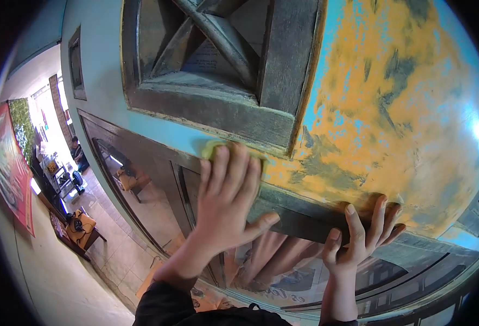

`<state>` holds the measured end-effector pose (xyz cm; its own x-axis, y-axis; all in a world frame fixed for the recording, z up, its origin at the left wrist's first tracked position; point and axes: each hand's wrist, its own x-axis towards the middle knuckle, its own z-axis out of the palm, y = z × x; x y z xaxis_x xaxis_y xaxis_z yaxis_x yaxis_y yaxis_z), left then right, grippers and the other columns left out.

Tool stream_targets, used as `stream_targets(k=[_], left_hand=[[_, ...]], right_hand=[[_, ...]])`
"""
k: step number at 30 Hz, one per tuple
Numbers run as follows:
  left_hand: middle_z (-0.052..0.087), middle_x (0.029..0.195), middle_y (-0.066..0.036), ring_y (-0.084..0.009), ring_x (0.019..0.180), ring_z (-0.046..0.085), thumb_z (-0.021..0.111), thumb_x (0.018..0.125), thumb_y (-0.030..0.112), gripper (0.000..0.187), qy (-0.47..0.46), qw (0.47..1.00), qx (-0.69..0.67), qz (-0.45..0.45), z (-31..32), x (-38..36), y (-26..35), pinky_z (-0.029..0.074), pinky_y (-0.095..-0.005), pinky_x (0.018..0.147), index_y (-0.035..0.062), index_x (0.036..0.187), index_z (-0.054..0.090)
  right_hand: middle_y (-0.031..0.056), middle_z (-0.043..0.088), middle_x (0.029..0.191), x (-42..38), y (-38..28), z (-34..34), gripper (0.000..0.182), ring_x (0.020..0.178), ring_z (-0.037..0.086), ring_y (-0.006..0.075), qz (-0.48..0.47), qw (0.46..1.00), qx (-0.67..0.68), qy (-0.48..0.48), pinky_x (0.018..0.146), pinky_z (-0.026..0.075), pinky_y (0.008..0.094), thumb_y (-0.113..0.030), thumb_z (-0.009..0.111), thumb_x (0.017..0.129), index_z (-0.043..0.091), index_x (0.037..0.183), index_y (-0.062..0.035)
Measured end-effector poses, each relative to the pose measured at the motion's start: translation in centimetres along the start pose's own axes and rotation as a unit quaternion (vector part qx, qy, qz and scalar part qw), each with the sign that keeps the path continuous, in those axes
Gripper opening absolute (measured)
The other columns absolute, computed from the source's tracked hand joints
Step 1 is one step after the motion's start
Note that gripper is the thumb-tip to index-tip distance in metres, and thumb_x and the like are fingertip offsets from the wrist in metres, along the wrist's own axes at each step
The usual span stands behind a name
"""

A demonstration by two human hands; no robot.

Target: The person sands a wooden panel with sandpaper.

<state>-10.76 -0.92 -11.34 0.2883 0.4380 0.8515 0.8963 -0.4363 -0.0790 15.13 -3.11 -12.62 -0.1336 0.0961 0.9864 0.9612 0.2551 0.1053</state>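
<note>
My left hand (228, 182) presses a yellowish pad (212, 149) flat against the wall, just under the dark wooden vent frame (207, 111). Its fingers lie over the pad, and most of the pad is hidden beneath them. Lower right, my right hand (361, 233) rests with spread fingers on the dark wooden beam (299, 217) and the wall's lower edge, holding nothing. Orange and grey patches over light blue paint cover the wall (369, 108) to the right of the frame.
Below the beam is a glass pane (293, 266) with curtains behind it. At the left, a passage holds a red banner (11, 163), a chair (82, 228) and a fan (77, 180). A person (77, 155) sits far back there.
</note>
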Motion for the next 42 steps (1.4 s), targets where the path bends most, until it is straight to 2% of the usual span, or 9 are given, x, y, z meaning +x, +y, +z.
stream_targets(k=[1,4,5,8,12,17,20,25,42], left_hand=[[0.015,0.162,-0.036,-0.0535,0.151,0.009,0.046,0.096,0.066,0.099,0.021,1.000,0.004,-0.019,-0.2,0.6,-1.0,0.005,-0.0632,0.119,-0.0113,0.153,0.023],[0.023,0.161,-0.032,-0.0523,0.151,0.013,0.047,0.094,0.067,0.094,0.078,0.994,-0.040,-0.071,0.2,1.4,-1.0,0.007,-0.0643,0.119,-0.0093,0.149,0.037],[0.023,0.160,-0.033,-0.0524,0.151,0.013,0.049,0.094,0.066,0.094,0.067,0.994,-0.055,-0.069,0.7,0.8,0.0,0.009,-0.0656,0.118,-0.0103,0.148,0.037],[0.023,0.160,-0.033,-0.0523,0.151,0.013,0.052,0.093,0.063,0.094,0.061,0.996,-0.065,-0.004,1.7,-0.5,2.3,0.009,-0.0664,0.117,-0.0105,0.148,0.036],[0.025,0.159,-0.033,-0.0523,0.150,0.015,0.053,0.092,0.065,0.095,0.059,0.997,-0.029,-0.029,-0.1,2.2,0.0,0.011,-0.0665,0.117,-0.0093,0.148,0.037],[0.025,0.160,-0.032,-0.0510,0.151,0.014,0.049,0.094,0.065,0.092,0.061,0.996,-0.063,-0.014,2.1,-1.0,2.0,0.007,-0.0643,0.119,-0.0081,0.149,0.037],[0.016,0.159,-0.040,-0.0560,0.150,0.010,0.048,0.094,0.068,0.103,0.015,1.000,-0.005,0.007,0.0,1.3,1.1,0.006,-0.0669,0.117,-0.0164,0.149,0.027],[0.014,0.161,-0.037,-0.0555,0.150,0.007,0.048,0.094,0.068,0.103,0.005,0.998,-0.055,-0.001,0.5,0.0,2.3,0.005,-0.0668,0.117,-0.0152,0.150,0.026],[0.014,0.159,-0.040,-0.0575,0.149,0.007,0.051,0.091,0.069,0.106,-0.022,0.999,-0.035,0.007,-0.4,1.0,1.8,0.005,-0.0680,0.117,-0.0158,0.150,0.024]], right_hand=[[0.0180,0.049,0.151,0.0,0.0,0.0,0.032,0.150,0.025,0.0457,0.001,1.000,0.000,-0.001,0.121,-0.005,0.0625,-0.044,0.053,0.097,0.072,0.114,-0.0257],[0.0180,0.049,0.151,-0.1,0.0,0.0,0.032,0.150,0.024,0.0458,0.008,1.000,0.005,-0.002,0.121,-0.005,0.0626,-0.043,0.053,0.097,0.072,0.115,-0.0257],[0.0180,0.049,0.151,-0.1,-0.1,0.0,0.032,0.150,0.024,0.0459,0.010,1.000,0.007,-0.001,0.121,-0.005,0.0626,-0.043,0.053,0.096,0.072,0.115,-0.0256],[0.0177,0.049,0.152,-0.1,-0.1,0.0,0.031,0.151,0.023,0.0458,0.016,1.000,0.015,-0.004,0.121,-0.005,0.0624,-0.043,0.055,0.096,0.072,0.115,-0.0257],[0.0173,0.048,0.153,-0.2,-0.1,-0.1,0.032,0.151,0.023,0.0456,0.024,1.000,0.015,-0.009,0.122,-0.005,0.0621,-0.043,0.056,0.094,0.072,0.116,-0.0263],[0.0171,0.048,0.152,-0.1,-0.2,0.0,0.032,0.151,0.023,0.0456,0.026,1.000,0.010,-0.003,0.122,-0.005,0.0620,-0.043,0.056,0.094,0.072,0.116,-0.0264],[0.0170,0.049,0.152,-0.3,-0.3,-0.1,0.033,0.151,0.023,0.0456,0.031,0.999,0.008,-0.005,0.122,-0.004,0.0620,-0.044,0.056,0.094,0.072,0.116,-0.0266],[0.0173,0.049,0.152,-0.4,-0.2,0.1,0.033,0.151,0.024,0.0456,0.026,1.000,0.013,0.001,0.122,-0.004,0.0622,-0.045,0.055,0.094,0.073,0.115,-0.0265],[0.0177,0.048,0.152,-0.6,-0.1,0.0,0.034,0.151,0.023,0.0464,0.031,0.999,0.014,-0.003,0.122,-0.003,0.0626,-0.049,0.052,0.097,0.072,0.116,-0.0290]])
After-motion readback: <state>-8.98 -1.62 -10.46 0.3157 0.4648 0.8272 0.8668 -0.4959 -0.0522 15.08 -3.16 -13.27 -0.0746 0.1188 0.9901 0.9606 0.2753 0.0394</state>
